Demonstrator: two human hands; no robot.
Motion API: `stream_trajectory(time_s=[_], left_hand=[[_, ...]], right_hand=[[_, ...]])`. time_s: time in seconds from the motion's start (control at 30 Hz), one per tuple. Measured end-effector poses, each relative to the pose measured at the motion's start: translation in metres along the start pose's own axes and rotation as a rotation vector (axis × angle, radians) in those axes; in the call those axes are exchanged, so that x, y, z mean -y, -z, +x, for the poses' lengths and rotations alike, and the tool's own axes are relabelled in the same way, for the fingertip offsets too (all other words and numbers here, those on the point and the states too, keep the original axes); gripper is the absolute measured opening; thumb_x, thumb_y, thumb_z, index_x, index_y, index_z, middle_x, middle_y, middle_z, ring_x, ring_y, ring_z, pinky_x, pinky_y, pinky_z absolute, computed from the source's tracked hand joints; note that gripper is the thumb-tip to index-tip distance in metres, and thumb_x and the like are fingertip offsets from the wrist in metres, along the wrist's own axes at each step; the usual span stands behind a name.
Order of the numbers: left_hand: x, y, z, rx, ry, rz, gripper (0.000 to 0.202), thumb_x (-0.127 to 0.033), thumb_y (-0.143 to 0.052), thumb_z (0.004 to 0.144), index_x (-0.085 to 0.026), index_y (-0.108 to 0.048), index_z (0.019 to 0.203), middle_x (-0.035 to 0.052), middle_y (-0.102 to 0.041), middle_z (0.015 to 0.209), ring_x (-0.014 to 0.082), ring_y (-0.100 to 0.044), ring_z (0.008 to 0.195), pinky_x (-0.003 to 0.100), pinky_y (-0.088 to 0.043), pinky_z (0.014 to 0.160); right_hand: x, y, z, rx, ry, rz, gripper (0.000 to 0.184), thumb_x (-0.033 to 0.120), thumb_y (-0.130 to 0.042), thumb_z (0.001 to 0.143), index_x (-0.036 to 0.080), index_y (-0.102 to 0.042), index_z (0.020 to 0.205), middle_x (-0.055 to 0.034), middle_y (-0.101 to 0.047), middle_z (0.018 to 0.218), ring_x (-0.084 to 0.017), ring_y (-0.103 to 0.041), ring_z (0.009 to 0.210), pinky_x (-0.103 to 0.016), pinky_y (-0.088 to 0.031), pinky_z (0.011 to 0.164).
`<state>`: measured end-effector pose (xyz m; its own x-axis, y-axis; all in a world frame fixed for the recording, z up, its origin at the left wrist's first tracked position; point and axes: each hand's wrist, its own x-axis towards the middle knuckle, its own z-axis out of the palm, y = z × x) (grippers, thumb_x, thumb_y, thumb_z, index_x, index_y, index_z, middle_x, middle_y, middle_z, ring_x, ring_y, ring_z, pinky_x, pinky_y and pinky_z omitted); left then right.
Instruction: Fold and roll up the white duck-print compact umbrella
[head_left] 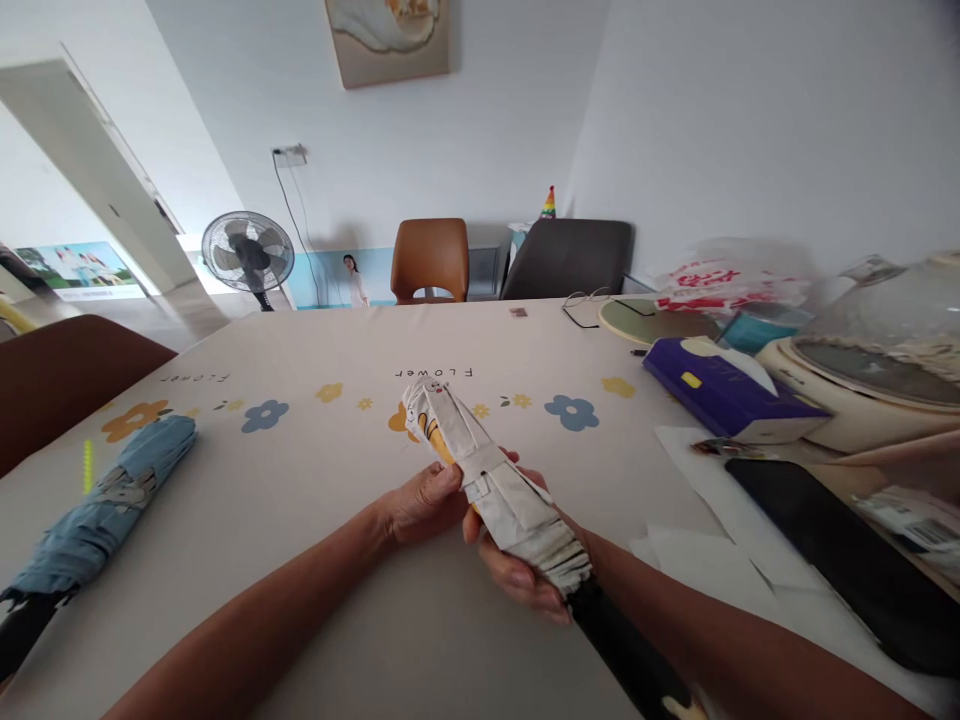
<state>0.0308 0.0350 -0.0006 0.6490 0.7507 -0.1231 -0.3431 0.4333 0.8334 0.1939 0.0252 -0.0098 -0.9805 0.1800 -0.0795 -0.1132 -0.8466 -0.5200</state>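
A folded white umbrella [480,470] with yellow print lies slanted above the table, tip pointing away. My right hand [521,575] is wrapped round its lower part from beneath, near the frilled edge and black handle. My left hand [426,503] grips its left side at the closing strap, fingers curled onto the fabric. A second folded umbrella, blue [105,505], lies on the table at the far left, untouched.
The table carries a beige flower-print cloth [315,560]. On the right are a purple tissue box [724,390], a black tablet [847,560], white papers [712,570], a glass-lidded cooker [885,360], glasses [585,305]. Chairs and a fan [249,255] stand beyond the far edge.
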Motion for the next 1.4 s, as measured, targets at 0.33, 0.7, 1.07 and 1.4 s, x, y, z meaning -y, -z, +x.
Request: stream_trajectory(time_s=[0.33,0.7,1.07,1.4], left_hand=[[0.006,0.017,0.009,-0.203,-0.043,-0.101,0.045,-0.056,-0.054,0.073,-0.013,-0.06,0.088,0.0074,-0.064,0.073,0.0142,-0.056,0.052,0.024,-0.043,0.044],[0.0,0.013,0.014,-0.594,-0.224,-0.108,0.034,-0.044,-0.064,0.071,-0.014,-0.055,0.085,0.002,-0.061,0.067,0.0128,-0.058,0.057,0.025,-0.048,0.054],[-0.004,0.014,0.007,-0.162,-0.11,-0.223,0.048,-0.052,-0.051,0.078,-0.015,-0.056,0.108,0.0106,-0.064,0.096,0.023,-0.059,0.092,0.036,-0.043,0.085],[0.004,0.012,0.004,-0.01,0.045,-0.05,0.043,-0.042,-0.063,0.07,-0.01,-0.062,0.1,0.0128,-0.063,0.096,0.0078,-0.051,0.053,0.021,-0.043,0.053]], right_hand=[[-0.003,-0.014,0.01,-0.43,0.042,-0.047,0.081,0.078,-0.019,0.073,0.009,-0.057,0.092,-0.0122,-0.065,0.075,-0.02,-0.065,0.061,-0.033,-0.052,0.058],[-0.011,-0.019,0.018,-0.756,0.296,-0.378,0.026,0.033,-0.061,0.071,0.017,-0.047,0.086,0.0021,-0.058,0.053,-0.014,-0.055,0.041,-0.026,-0.047,0.038],[-0.014,-0.015,0.014,-0.671,0.293,-0.407,0.02,0.033,-0.054,0.072,0.018,-0.044,0.064,0.0074,-0.044,0.035,-0.006,-0.033,0.026,-0.02,-0.034,0.03],[-0.011,-0.012,0.016,-0.596,0.297,-0.35,0.031,0.045,-0.053,0.077,0.014,-0.053,0.075,0.0025,-0.053,0.044,-0.009,-0.049,0.038,-0.021,-0.043,0.042]])
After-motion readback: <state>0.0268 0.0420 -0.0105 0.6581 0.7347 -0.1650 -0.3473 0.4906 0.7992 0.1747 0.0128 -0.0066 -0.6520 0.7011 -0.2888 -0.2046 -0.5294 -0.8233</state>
